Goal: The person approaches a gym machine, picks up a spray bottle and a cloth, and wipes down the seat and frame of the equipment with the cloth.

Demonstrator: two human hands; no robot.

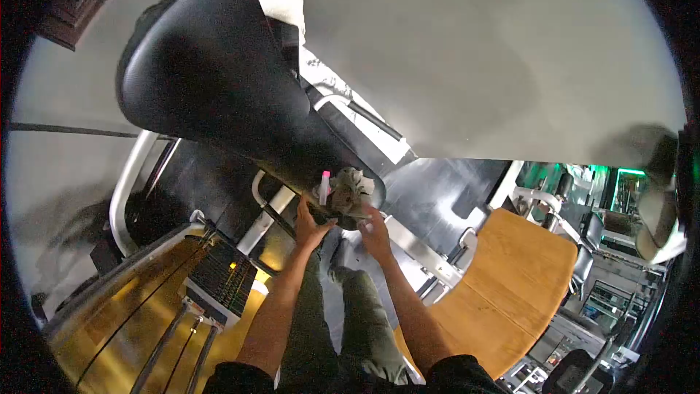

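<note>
From here, the crumpled cloth (pixel 355 188) shows against the black pad (pixel 211 66) at eleven o'clock from the nearer right hand (pixel 375 233), one-thirty from the left hand (pixel 311 230), though whether either grips it I can't tell.

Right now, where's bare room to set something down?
Bare: the black pad from its wide end to the pink-capped bottle; also the wooden panel, right of the right hand. Crowded: around the bottle, crumpled cloth and both hands.

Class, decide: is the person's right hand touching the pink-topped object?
Apart. In the head view, the crumpled cloth lies between them: the pink-topped object at its left, the right hand at its lower right.
</note>
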